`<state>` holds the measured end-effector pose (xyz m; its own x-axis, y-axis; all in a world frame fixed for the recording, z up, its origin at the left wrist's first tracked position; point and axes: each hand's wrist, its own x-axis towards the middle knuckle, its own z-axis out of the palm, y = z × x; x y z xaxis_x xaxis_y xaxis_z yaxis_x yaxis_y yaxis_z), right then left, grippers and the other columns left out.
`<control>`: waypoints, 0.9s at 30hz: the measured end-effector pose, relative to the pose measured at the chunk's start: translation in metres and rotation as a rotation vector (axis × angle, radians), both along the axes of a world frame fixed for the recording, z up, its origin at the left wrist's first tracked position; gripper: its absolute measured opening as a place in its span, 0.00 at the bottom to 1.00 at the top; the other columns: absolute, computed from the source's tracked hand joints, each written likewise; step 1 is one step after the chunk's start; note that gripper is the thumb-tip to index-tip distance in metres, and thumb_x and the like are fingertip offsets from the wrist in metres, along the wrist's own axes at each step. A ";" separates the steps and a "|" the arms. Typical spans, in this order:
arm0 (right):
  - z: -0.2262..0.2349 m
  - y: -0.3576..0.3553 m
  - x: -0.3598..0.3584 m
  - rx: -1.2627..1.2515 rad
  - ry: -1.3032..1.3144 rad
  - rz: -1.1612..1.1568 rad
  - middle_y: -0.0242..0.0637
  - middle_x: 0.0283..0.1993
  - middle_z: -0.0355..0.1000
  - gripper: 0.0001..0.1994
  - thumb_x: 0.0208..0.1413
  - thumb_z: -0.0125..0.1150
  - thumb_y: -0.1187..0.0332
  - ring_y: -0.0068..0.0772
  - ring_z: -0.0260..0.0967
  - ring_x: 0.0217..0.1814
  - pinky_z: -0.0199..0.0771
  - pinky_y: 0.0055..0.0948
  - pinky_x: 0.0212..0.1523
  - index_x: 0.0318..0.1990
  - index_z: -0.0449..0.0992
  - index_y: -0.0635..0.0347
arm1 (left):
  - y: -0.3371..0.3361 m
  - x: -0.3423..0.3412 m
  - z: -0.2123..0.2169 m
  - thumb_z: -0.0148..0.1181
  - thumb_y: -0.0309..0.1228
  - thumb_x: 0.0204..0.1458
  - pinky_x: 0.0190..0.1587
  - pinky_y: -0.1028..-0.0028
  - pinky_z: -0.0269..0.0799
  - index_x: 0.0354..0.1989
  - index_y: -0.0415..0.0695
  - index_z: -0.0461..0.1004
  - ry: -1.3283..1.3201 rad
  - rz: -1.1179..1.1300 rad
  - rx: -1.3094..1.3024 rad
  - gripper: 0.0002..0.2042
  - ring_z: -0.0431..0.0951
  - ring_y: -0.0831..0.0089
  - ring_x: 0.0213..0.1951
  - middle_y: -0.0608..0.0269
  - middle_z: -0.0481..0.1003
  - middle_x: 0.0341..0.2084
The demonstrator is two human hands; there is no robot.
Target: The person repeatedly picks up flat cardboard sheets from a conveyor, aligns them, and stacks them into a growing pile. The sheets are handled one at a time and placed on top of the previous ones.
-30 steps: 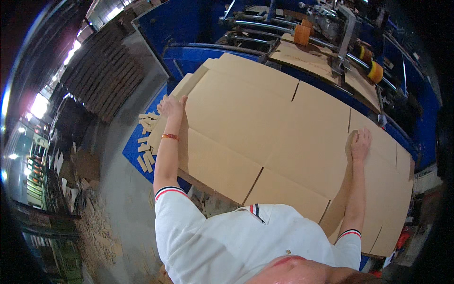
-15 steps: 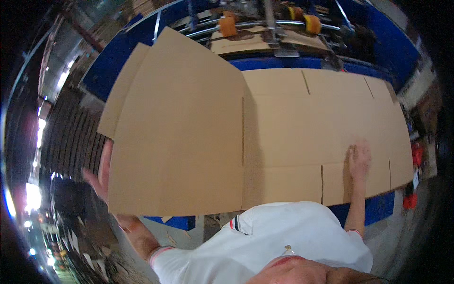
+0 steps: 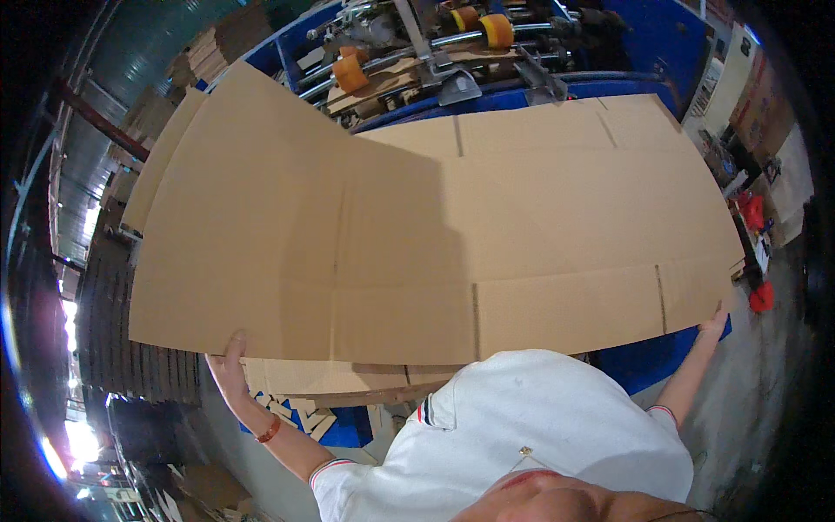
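Cardboard sheet (image 3: 487,235) (large, creased, slotted) spans the view above a blue machine (image 3: 661,52) with orange rollers (image 3: 497,30). Left hand (image 3: 228,370) has its fingers clamped on the sheet's lower left edge. Right hand (image 3: 715,324) touches the lower right corner; whether its fingers close is hidden.

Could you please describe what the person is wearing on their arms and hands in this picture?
Both hands are bare, with no gloves. The left hand has a thin orange-red band at the wrist. Both arms are bare to short white sleeves, each cuff trimmed with dark and red stripes. The right hand shows no band or watch. The shirt is white with a striped collar.
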<state>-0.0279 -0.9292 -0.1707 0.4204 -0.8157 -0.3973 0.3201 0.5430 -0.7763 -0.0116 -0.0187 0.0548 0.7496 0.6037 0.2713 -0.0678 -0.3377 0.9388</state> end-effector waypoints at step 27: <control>0.077 0.335 0.122 -2.532 -0.067 0.922 0.45 0.60 0.65 0.33 0.41 0.59 0.46 0.46 0.64 0.59 0.67 0.42 0.58 0.54 0.71 0.56 | -0.188 0.072 -0.145 0.52 0.13 0.35 0.64 0.46 0.48 0.60 0.54 0.68 0.226 -0.843 1.047 0.36 0.58 0.50 0.64 0.56 0.62 0.62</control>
